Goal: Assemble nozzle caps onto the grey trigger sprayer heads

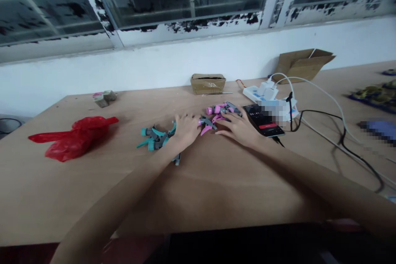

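Two small heaps of what look like trigger spray nozzles lie on the table. The teal-and-grey nozzles are at the left, partly hidden by my left wrist. The pink-and-grey nozzles are at the right. My left hand rests palm down between the heaps, its fingers apart and its thumb side by a pink-and-grey nozzle. Over the near right edge of the pink heap, my right hand has its fingers stretched out and spread, touching the pieces. Neither hand appears wrapped round a nozzle.
A phone showing a timer lies beside my right hand. Behind it are a white power strip and trailing cables. A small cardboard box and an open carton stand by the wall. A red plastic bag lies left.
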The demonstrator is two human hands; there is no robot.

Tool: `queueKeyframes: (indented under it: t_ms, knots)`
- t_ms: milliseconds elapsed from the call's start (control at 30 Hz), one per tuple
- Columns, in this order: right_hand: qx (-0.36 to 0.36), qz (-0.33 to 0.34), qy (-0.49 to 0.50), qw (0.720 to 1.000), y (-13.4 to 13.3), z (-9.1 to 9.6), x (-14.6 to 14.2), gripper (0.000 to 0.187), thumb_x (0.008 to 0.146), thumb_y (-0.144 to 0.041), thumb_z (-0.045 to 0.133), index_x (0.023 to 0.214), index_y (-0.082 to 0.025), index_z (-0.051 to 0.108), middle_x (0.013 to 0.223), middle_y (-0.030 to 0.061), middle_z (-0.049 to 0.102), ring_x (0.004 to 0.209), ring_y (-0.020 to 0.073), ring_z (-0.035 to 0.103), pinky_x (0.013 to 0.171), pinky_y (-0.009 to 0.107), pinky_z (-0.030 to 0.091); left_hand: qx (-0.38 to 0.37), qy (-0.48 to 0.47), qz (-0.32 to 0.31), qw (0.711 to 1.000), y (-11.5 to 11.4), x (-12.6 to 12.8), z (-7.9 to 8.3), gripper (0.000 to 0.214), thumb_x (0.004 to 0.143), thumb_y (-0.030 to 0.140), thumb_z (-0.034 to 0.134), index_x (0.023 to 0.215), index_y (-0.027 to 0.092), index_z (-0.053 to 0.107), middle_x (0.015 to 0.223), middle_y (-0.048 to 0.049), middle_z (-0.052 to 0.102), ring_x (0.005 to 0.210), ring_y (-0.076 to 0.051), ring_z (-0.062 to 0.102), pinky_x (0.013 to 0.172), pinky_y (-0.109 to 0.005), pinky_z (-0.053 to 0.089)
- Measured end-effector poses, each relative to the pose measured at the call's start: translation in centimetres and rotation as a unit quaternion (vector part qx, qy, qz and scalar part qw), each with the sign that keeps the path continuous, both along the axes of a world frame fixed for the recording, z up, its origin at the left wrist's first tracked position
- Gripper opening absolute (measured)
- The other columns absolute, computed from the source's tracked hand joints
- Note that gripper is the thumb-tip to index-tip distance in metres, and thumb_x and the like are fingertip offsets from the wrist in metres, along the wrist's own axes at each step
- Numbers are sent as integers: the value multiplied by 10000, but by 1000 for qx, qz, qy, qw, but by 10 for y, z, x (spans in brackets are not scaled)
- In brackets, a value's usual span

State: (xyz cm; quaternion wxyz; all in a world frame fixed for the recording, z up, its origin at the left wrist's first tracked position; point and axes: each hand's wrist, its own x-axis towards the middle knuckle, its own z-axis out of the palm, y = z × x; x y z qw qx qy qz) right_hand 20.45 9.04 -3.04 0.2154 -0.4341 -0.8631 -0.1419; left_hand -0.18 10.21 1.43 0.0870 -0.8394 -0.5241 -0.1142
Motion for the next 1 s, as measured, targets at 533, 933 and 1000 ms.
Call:
queueKeyframes:
  t_ms: [533,933,1000]
  knots:
    - [-9,143,197,970,-64,14,-15,369,831,-361,545,1146,-181,475,1050,71,657,999,178,598,1043,452,224,-80,-271,-116,952,-91,9,21,211,798,367,606,927,201,617,842,-13,639,804,-160,598,775,-305,481]
    - [20,180,177,967,-71,-6,-1,152,821,-249,591,971,-223,584,941,10,709,928,158,631,1050,485,177,-290,-371,-126,873,-82,5,-20,200,762,288,647,932,183,642,839,-12,659,711,-131,606,651,-245,493]
    - [20,184,179,966,-73,-7,-2,147,822,-246,592,967,-224,595,915,0,714,899,148,636,1048,473,181,-262,-344,-128,892,-83,3,-19,184,744,304,666,889,191,649,809,2,638,677,-116,586,620,-228,477]
